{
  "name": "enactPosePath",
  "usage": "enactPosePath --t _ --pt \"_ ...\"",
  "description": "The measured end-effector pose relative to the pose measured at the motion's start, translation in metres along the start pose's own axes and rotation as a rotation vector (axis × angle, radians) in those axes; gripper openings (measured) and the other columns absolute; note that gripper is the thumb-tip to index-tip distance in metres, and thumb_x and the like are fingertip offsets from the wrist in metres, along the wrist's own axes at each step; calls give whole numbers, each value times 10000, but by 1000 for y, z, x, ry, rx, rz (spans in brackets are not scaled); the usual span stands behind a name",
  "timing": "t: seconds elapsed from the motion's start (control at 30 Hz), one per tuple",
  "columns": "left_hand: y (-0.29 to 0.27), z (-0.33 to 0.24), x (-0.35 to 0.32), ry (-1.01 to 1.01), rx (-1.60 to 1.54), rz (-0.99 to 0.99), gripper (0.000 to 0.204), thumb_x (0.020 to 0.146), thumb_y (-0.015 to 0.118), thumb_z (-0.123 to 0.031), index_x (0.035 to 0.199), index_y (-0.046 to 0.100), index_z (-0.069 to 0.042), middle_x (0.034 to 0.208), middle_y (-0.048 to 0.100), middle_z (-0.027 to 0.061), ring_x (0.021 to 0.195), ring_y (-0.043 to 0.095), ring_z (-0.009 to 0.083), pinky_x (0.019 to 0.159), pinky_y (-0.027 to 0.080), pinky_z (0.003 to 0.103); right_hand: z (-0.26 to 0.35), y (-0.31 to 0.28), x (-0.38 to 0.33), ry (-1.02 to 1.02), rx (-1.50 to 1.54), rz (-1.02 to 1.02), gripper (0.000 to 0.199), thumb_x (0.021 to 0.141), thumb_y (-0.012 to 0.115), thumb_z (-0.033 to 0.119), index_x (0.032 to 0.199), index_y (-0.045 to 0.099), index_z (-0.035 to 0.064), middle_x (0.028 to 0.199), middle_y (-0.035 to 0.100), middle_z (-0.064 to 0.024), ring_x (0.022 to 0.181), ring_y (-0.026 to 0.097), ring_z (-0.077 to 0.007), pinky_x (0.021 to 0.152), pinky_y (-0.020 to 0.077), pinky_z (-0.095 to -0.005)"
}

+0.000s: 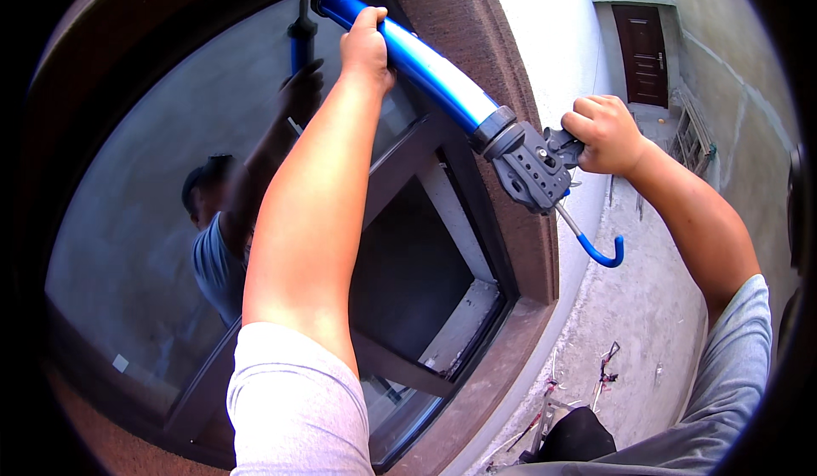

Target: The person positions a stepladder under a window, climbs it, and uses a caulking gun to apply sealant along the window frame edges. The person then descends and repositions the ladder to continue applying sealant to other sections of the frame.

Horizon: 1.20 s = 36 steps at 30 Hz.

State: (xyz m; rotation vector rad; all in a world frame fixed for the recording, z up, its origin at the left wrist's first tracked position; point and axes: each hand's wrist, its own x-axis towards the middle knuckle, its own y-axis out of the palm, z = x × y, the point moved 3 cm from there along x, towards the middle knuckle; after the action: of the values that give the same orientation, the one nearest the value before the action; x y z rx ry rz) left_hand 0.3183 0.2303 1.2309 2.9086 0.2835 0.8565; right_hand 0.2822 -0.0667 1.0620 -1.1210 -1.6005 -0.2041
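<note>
From my remote feed, I see the left hand (366, 50) wrapped around the glossy blue tube of a caulking gun (425, 71) at upper centre; the right hand (604, 135), right of centre, clenches its dark grey handle (562, 146). Grainy brown window surround (455, 25), smooth reflective glass (128, 220).

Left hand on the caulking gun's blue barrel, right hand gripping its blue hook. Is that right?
Not quite: the head view shows the right hand on the dark grey handle; the blue hook is untouched. The left hand is on the blue barrel.
</note>
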Motion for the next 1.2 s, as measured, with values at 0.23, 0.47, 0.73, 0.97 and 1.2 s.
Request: enactPosePath --t 0.23,0.47,0.73,0.97,1.2 --pt "5 21 28 -12 -46 24 720 940 612 -353 1474 335 42 1197 600 227 1041 667 344 993 518 546 -11 15 -1 22 -29 13 269 624 774 189 755 553 112 699 535 -62 631 592 -276 576 468 -410" --pt "12 26 42 -48 -41 73 440 935 610 -331 1181 495 15 1003 606 186 944 674 318 931 553 522 -6 20 -1 105 -50 45 273 639 784 208 778 568 117 737 564 -57 670 620 -267 611 498 -401" --pt "13 20 44 -48 -52 83 388 934 601 -343 1074 555 16 931 634 174 888 693 298 895 571 507 32 -9 7 167 -71 74 825 738 807 232 1488 492 91 971 662 -161 927 679 -308 845 541 -405" --pt "9 16 41 -123 -122 178 397 925 609 -316 1058 549 54 929 619 189 857 679 315 811 594 447 44 -22 22 161 493 401 830 898 748 337 1580 354 74 945 708 -169 817 700 -338 741 542 -435" --pt "64 -11 22 20 -33 492 446 926 608 -328 1112 559 74 945 653 193 863 697 305 833 600 444 89 -38 -16 209 438 188 875 832 800 252 1566 366 55 851 666 -116 735 664 -312 655 507 -414"
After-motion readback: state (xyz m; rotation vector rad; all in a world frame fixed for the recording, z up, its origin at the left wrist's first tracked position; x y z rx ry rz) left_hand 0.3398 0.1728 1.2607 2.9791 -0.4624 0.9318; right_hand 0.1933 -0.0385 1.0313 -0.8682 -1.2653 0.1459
